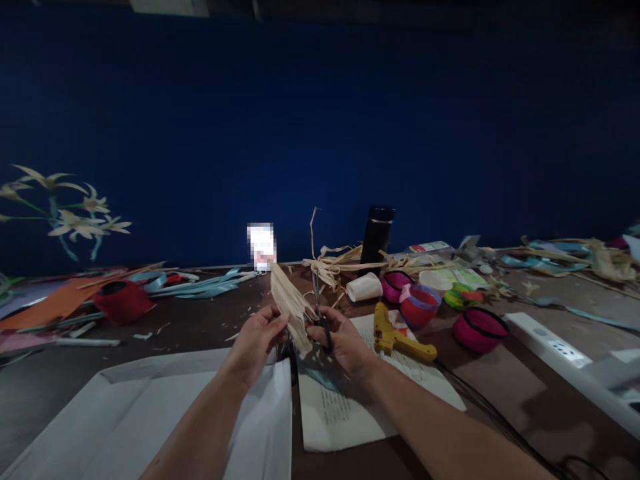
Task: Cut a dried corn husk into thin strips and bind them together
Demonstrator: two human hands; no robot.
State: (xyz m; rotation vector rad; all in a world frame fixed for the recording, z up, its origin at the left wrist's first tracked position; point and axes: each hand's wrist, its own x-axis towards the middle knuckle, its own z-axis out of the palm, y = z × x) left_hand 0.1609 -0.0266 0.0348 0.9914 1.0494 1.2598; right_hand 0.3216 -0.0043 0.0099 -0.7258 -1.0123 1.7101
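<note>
A pale, dry corn husk (293, 300) is pinched between the thumb and fingers of my left hand (261, 335), its wider end hanging down toward me. My right hand (345, 339) grips a pair of scissors (327, 333) by dark handles, with the blades pointing up and away beside the husk. Whether the blades touch the husk I cannot tell. Below both hands lies a printed sheet (327, 427), and a yellow hot glue gun (403, 343) rests on it to the right of my right hand.
White paper (145, 407) covers the front left. Loose husks (335, 263), a black flask (377, 237) and a tipped white cup (364, 288) stand behind. Felt-like rings (480, 331), a power strip (560, 350) and a cable (480, 400) are at right. Husk flowers (77, 223) rise at left.
</note>
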